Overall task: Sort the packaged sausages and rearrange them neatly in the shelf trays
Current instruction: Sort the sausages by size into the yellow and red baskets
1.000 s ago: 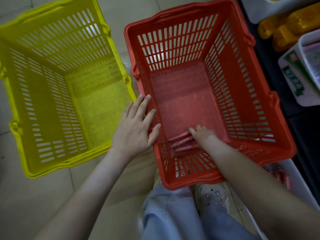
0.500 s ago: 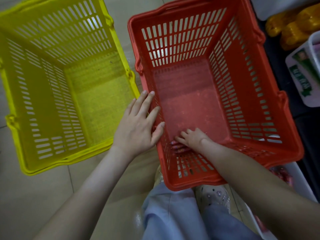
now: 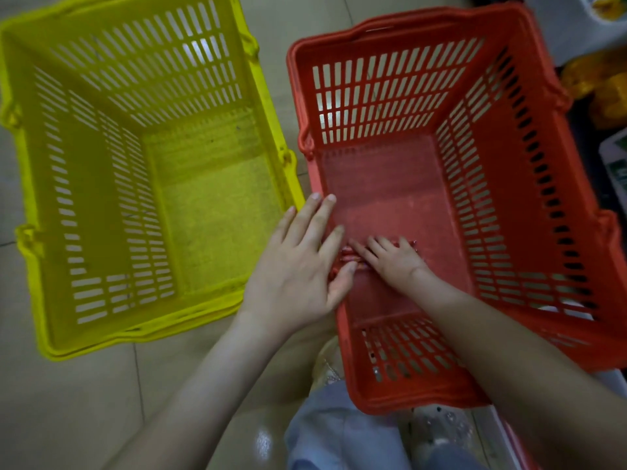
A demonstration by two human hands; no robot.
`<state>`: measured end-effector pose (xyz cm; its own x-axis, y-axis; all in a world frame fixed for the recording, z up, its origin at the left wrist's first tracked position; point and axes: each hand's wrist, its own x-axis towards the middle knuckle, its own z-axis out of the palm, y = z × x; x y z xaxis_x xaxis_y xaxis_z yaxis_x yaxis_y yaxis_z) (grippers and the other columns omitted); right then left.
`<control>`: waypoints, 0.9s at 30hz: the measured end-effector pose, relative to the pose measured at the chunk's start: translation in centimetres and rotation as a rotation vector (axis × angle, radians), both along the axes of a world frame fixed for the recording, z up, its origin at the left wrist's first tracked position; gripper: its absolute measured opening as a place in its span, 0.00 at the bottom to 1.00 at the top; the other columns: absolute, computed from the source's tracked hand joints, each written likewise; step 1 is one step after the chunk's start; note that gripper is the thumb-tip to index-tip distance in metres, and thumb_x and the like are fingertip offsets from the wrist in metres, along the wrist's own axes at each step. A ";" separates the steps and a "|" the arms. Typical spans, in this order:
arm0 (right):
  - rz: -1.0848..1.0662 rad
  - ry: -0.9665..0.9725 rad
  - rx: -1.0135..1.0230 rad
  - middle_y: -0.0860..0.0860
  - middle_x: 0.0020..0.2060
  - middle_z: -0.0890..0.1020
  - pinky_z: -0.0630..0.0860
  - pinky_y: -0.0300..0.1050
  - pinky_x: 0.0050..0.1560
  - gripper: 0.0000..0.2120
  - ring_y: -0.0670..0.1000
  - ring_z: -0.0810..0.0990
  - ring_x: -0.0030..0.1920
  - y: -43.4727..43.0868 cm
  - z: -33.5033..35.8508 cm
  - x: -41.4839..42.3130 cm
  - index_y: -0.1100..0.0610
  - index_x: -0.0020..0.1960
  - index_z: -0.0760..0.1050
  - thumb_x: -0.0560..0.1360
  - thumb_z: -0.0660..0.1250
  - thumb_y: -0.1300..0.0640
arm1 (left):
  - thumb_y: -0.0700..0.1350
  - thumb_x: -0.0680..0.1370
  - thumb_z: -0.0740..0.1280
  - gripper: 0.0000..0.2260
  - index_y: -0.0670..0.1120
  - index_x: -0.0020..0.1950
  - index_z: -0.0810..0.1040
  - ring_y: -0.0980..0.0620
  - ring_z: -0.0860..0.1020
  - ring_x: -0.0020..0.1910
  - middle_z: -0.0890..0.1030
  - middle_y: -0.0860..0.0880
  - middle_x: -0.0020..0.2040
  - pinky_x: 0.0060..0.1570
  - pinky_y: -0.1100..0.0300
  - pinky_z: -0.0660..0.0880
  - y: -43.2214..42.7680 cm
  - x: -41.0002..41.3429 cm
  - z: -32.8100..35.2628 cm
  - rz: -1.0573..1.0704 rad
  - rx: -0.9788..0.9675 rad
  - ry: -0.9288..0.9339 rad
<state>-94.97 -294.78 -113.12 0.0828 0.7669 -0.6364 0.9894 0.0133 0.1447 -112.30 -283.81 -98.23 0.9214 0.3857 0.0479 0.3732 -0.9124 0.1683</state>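
Observation:
A few red packaged sausages (image 3: 347, 256) lie crosswise low in the red basket (image 3: 390, 96), near its left wall. My right hand (image 3: 390, 262) reaches down into the basket and its fingers curl over the sausages, covering most of them; only their ends show. My left hand (image 3: 298, 266) rests on the basket's left rim, fingers straight and pointing forward, thumb hanging inside next to the sausage ends.
A yellow basket (image 3: 135, 79) holding nothing stands on the tiled floor just left of the red one. Shelf goods show at the right edge: yellow packets (image 3: 600, 83) and a white tray (image 3: 614, 157). My legs and a shoe (image 3: 437, 425) are below the red basket.
My right hand has closed over the sausages and brought them away from the basket's near wall toward the left wall. My left hand has stayed on the rim.

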 end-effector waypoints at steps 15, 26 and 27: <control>-0.260 0.142 0.747 0.61 0.59 0.77 0.76 0.53 0.53 0.24 0.62 0.77 0.57 -8.3 17.6 4.5 0.64 0.66 0.72 0.71 0.61 0.58 | 0.60 0.74 0.59 0.25 0.44 0.61 0.78 0.38 0.67 0.70 0.73 0.38 0.67 0.70 0.41 0.58 -6.7 3.8 4.2 0.100 -0.200 -0.018; -1.261 0.117 0.487 0.57 0.67 0.70 0.63 0.53 0.68 0.24 0.58 0.65 0.68 -31.5 11.1 -2.6 0.61 0.73 0.62 0.77 0.59 0.62 | 0.58 0.70 0.56 0.32 0.37 0.65 0.75 0.38 0.79 0.56 0.77 0.36 0.62 0.55 0.46 0.76 -17.4 7.4 1.5 -0.372 -0.227 0.388; -1.277 0.123 0.397 0.56 0.70 0.67 0.61 0.52 0.71 0.27 0.57 0.62 0.71 -32.3 9.8 -2.8 0.60 0.75 0.58 0.77 0.59 0.62 | 0.58 0.70 0.56 0.32 0.37 0.65 0.75 0.38 0.79 0.56 0.77 0.37 0.62 0.54 0.47 0.76 -17.4 7.2 1.4 -0.371 -0.220 0.380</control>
<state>-97.81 -327.10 -103.34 0.8324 0.3291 -0.4458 0.2841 -0.9442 -0.1666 -105.05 -301.22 -96.85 0.9337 -0.0035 -0.3579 0.1061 -0.9523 0.2860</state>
